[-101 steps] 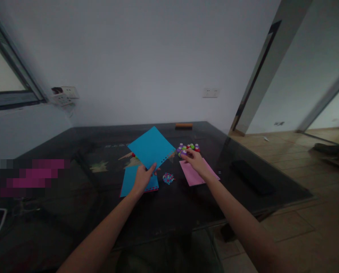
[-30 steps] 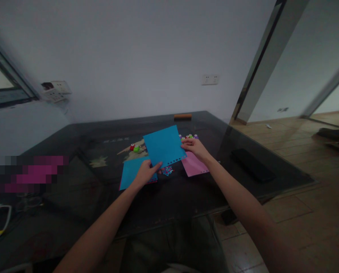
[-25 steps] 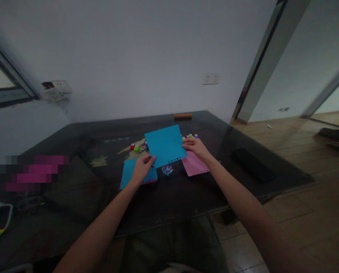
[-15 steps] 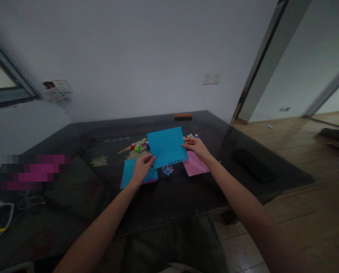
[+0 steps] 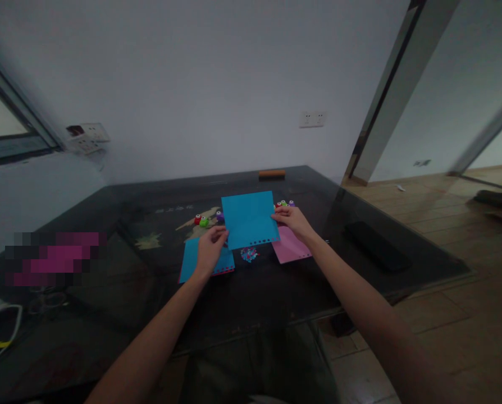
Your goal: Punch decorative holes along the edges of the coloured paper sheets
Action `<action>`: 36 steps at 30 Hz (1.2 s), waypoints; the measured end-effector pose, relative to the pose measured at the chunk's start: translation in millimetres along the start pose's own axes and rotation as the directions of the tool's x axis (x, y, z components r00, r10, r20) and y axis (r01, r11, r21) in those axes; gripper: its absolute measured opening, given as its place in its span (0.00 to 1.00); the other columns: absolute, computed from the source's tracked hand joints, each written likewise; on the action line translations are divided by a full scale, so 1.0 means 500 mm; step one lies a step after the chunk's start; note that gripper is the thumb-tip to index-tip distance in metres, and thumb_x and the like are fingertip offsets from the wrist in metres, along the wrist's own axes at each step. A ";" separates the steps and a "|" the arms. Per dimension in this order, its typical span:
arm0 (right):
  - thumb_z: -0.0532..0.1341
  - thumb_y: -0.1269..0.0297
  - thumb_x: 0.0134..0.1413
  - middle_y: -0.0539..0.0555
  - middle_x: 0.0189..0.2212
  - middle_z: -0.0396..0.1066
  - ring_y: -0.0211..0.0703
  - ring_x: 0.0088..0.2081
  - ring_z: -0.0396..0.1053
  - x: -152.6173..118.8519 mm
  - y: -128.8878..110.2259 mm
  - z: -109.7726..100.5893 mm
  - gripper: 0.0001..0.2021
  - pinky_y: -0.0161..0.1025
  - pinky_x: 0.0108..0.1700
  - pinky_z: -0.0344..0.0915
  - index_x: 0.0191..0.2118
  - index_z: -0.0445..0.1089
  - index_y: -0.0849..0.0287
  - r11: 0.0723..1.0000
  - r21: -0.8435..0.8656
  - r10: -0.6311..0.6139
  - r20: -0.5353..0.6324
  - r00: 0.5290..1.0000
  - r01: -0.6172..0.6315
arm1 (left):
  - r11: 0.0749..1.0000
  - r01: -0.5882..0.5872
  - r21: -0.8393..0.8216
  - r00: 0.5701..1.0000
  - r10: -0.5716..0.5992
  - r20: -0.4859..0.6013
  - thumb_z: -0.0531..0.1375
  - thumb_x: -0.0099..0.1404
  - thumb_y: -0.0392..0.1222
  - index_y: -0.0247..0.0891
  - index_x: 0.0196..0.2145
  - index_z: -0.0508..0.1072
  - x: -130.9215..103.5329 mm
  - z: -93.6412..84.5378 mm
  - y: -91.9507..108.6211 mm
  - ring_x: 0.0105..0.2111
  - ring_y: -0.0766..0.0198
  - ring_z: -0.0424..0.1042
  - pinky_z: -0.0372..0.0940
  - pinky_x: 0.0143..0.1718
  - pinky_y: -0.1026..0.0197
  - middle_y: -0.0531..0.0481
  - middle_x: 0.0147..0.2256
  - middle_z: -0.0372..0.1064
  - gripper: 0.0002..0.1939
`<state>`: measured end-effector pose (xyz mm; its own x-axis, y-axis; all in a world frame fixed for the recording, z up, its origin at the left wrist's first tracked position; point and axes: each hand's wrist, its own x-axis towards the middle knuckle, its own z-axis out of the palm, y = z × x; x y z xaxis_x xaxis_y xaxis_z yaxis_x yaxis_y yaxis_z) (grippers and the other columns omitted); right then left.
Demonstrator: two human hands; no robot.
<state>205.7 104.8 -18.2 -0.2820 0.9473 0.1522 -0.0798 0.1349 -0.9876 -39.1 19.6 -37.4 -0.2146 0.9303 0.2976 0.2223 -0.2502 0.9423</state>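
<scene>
A sheet of blue paper (image 5: pixel 251 219) is held up above the table, with a row of small punched shapes along its lower edge. My left hand (image 5: pixel 211 247) pinches its left edge near the lower corner. On the right edge, my right hand (image 5: pixel 292 220) grips it between thumb and fingers. Under my left hand lies a stack of blue sheets (image 5: pixel 190 259) with punched edges and a reddish layer below. Pink paper (image 5: pixel 291 247), also punched, lies partly beneath my right hand. Between the two piles sits a little heap of coloured paper cut-outs (image 5: pixel 249 255).
Small red, green and purple craft punches (image 5: pixel 204 222) stand behind the left stack, and more punches (image 5: pixel 283 203) behind my right hand. A brown bar (image 5: pixel 272 174) lies at the dark table's (image 5: pixel 276 303) back edge. A black oblong case (image 5: pixel 377 246) rests at right.
The blue sheet has shifted very slightly and looks a little more level, still held by both hands. The whole view has moved slightly; the rest stays as it was.
</scene>
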 end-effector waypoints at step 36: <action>0.67 0.66 0.36 0.48 0.18 0.67 0.32 0.19 0.60 -0.079 0.064 -0.240 0.12 0.31 0.21 0.57 0.32 0.71 0.62 0.905 -0.189 0.321 -0.284 0.903 -0.381 | 0.633 -0.483 0.604 0.853 0.187 0.486 0.52 0.64 0.43 0.39 0.44 0.69 -0.047 0.184 0.021 0.46 0.57 0.65 0.60 0.47 0.55 0.45 0.45 0.66 0.13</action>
<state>328.8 106.7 -60.2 -0.0090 0.9817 -0.1904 0.2164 -0.1839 -0.9588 55.6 20.0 -48.5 0.3210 0.8775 0.3562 0.8193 -0.4460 0.3603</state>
